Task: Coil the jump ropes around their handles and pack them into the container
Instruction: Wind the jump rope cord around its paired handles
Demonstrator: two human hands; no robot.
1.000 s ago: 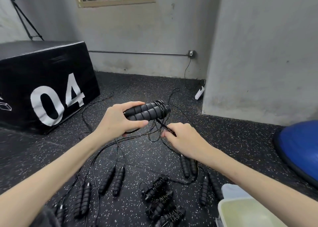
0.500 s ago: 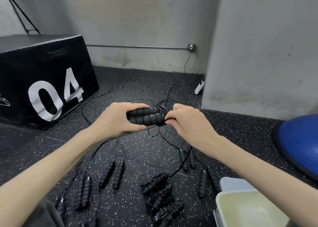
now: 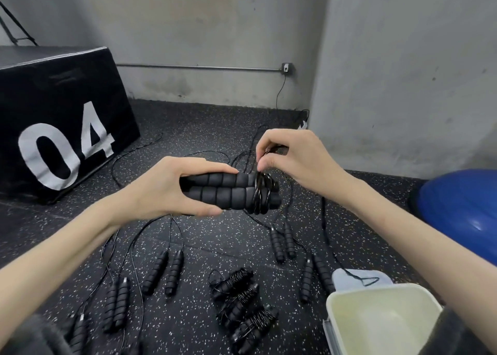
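My left hand (image 3: 164, 190) grips a pair of black foam jump-rope handles (image 3: 223, 192), held side by side and level. A few turns of thin black cord (image 3: 262, 193) circle their right end. My right hand (image 3: 293, 158) pinches that cord just above the coil. On the floor below lie three coiled jump ropes (image 3: 242, 309) in a row. Several uncoiled handle pairs (image 3: 164, 271) with loose cords are spread around them. A pale plastic container (image 3: 376, 325) stands at the lower right with nothing inside.
A black box marked 04 (image 3: 59, 128) stands at the left. A blue half-ball (image 3: 462, 206) sits at the right by a grey wall. The container's lid (image 3: 357, 280) lies behind it with a cord across it. The floor is black speckled rubber.
My right hand rose from below the handles to their tip and now above it, carrying the cord around the end. More turns sit on the handles. The camera tilted down.
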